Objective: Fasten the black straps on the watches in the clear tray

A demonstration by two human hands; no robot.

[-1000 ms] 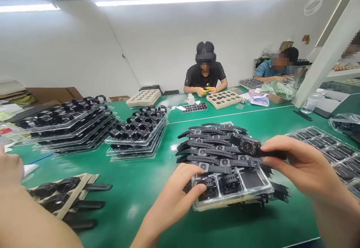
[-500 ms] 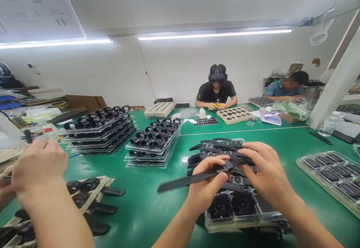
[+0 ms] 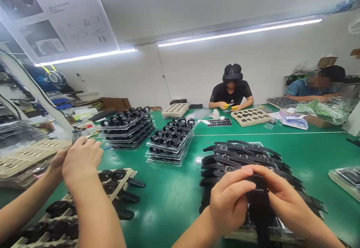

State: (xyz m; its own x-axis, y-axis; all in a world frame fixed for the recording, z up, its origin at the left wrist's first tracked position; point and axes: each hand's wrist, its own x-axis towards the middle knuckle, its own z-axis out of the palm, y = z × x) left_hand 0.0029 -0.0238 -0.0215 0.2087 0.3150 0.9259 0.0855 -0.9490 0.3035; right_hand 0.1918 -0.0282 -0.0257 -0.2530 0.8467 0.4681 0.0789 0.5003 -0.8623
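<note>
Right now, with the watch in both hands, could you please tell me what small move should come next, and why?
Probably a slight lift with the left hand and right hand: the dark watch has its strap hanging over the tray stack's near edge, where it might catch.

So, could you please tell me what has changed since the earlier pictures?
The left hand has left the front tray and joined the right hand on the dark watch. The watch has come nearer the wearer, and its strap, which pointed left, now hangs toward them. The stacks of clear trays stayed put.
</note>
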